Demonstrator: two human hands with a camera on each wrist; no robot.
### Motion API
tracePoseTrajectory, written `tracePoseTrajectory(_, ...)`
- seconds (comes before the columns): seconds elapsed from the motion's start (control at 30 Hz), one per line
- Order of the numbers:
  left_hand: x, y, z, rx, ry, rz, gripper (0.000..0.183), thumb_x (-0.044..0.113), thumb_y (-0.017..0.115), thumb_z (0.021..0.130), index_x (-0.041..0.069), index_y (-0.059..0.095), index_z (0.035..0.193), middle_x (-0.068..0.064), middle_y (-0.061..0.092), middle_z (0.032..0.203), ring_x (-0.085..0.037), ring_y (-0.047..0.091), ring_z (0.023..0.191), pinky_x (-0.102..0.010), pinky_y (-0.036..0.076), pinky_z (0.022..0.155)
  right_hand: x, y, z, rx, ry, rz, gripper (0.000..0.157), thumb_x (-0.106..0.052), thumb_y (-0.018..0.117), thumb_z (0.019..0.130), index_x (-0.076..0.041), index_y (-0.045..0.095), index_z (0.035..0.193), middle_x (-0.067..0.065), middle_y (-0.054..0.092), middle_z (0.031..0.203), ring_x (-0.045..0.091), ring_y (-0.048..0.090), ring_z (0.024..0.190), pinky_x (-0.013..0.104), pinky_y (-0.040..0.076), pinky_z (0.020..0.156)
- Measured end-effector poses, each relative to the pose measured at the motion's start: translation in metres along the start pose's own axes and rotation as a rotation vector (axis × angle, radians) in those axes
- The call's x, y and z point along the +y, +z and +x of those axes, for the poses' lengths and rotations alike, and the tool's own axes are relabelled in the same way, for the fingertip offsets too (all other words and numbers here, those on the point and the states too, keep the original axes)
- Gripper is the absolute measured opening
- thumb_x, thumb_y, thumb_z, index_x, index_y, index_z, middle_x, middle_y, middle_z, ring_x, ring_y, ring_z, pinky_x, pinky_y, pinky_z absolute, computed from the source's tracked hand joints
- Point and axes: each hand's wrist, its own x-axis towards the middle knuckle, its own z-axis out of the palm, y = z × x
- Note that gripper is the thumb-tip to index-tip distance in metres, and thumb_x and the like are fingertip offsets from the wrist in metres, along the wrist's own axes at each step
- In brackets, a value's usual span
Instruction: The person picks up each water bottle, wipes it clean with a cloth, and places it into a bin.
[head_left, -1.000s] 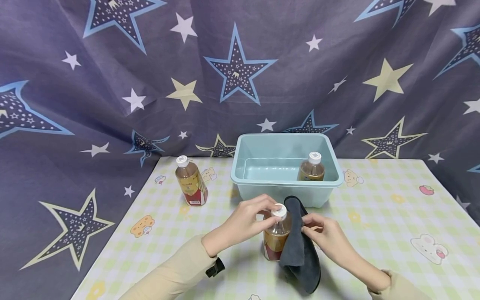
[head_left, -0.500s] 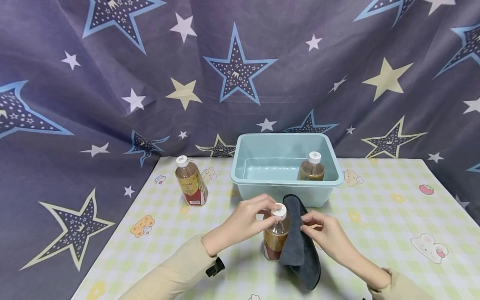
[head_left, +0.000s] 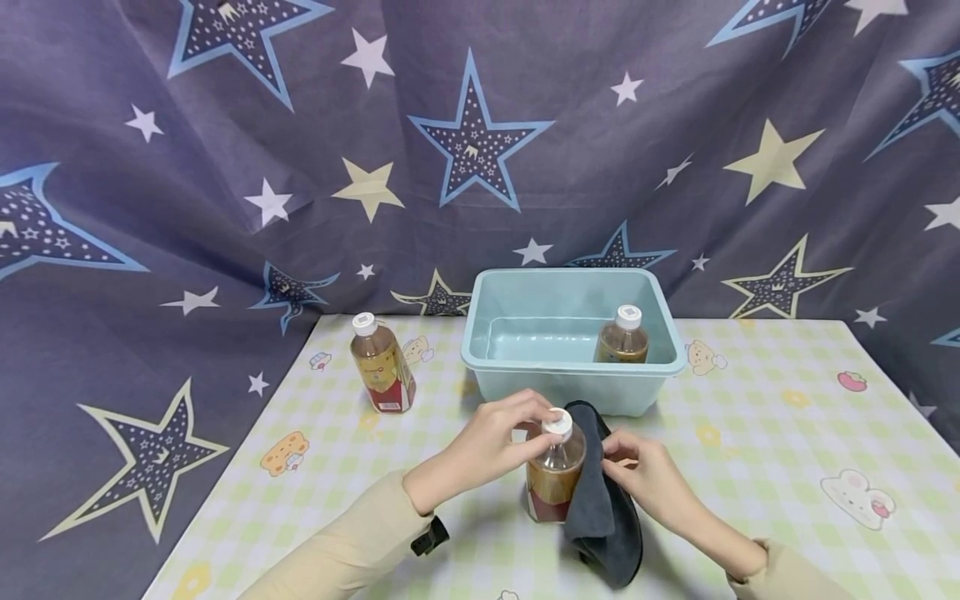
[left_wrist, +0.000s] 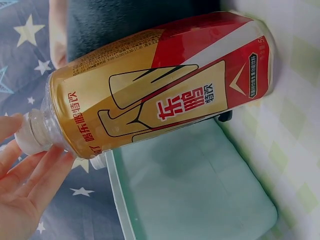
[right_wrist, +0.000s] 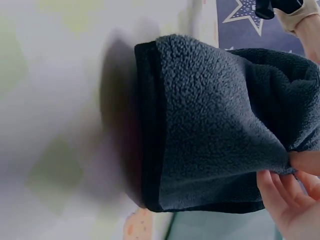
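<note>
Upright on the table stands a drink bottle (head_left: 553, 483) with a gold and red label and a white cap. My left hand (head_left: 498, 442) pinches it by the cap between thumb and fingers; the left wrist view shows the grip and the label (left_wrist: 165, 90) up close. Against the bottle's right side hangs a dark grey towel (head_left: 600, 508), folded over. My right hand (head_left: 652, 479) pinches the towel's upper part between thumb and fingers. In the right wrist view the fuzzy towel (right_wrist: 205, 115) fills the middle and hides the bottle behind it.
Just behind the hands sits a light blue plastic tub (head_left: 495, 364), with another such bottle (head_left: 624, 342) in its right end. A third bottle (head_left: 384, 367) stands at the back left of the checked tablecloth (head_left: 772, 450). A star-patterned curtain (head_left: 600, 208) hangs behind the table.
The towel's top edge has dropped slightly, and its fold has shifted a little right, showing more of the bottle. My left hand has stayed on the cap.
</note>
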Motion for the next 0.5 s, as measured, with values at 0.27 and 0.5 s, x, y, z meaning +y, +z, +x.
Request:
tracePoseTrajectory(0.27, 0.0, 0.0, 0.001, 0.0, 0.01, -0.002, 0.01, 0.009, 0.063, 0.082, 0.004, 0.061, 0.091, -0.002, 0.059, 0.093, -0.005, 0.057, 0.083, -0.012, 0.048, 0.073, 0.012, 0.005, 0.0, -0.042, -0.007, -0.024, 0.017, 0.013, 0.059, 0.074, -0.003, 0.059, 0.076, 0.003, 0.061, 0.076, 0.003, 0.056, 0.068, 0.023, 0.051, 0.062)
tracePoseTrajectory(0.5, -0.001, 0.001, 0.001, 0.001, 0.014, -0.008, 0.011, 0.01, 0.063, 0.082, 0.004, 0.062, 0.092, -0.002, 0.059, 0.093, -0.005, 0.056, 0.084, -0.012, 0.048, 0.074, 0.021, 0.009, 0.0, -0.07, 0.02, -0.053, 0.017, 0.012, 0.059, 0.073, -0.004, 0.058, 0.076, 0.002, 0.061, 0.074, 0.003, 0.056, 0.067, 0.021, 0.049, 0.06)
